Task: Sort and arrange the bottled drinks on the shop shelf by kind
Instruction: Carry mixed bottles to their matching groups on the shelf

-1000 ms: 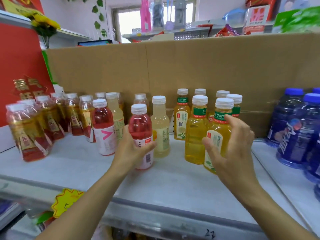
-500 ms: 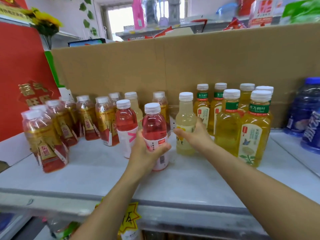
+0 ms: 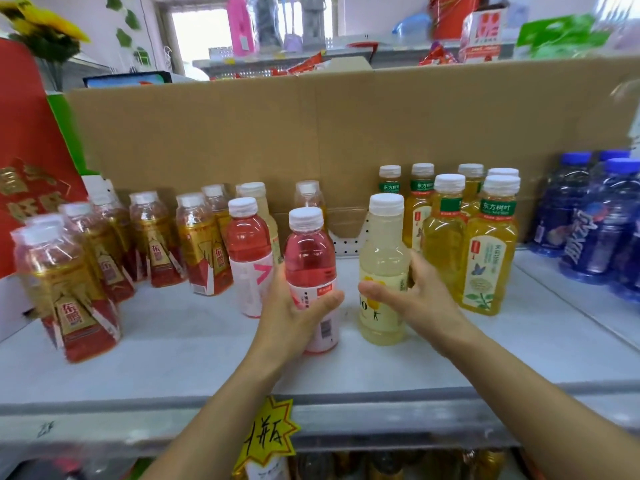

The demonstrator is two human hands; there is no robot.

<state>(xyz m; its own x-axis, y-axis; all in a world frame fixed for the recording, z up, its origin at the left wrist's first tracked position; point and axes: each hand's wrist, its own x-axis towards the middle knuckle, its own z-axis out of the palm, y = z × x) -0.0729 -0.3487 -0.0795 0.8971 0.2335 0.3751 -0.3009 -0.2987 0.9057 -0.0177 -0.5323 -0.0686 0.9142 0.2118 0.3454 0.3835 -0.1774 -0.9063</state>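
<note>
The pink bottle and pale bottle stand upright side by side towards the front of the shelf, between the red-label group and the yellow teas; they seem pulled forward to be matched with their own kinds. The left hand wraps the pink bottle low on its label, thumb across the front, just beside a second pink one. The right hand curls round the pale bottle at mid-height, thumb in front, fingers behind, next to the teas. Both forearms reach forward, a grip that looks suited to sliding
</note>
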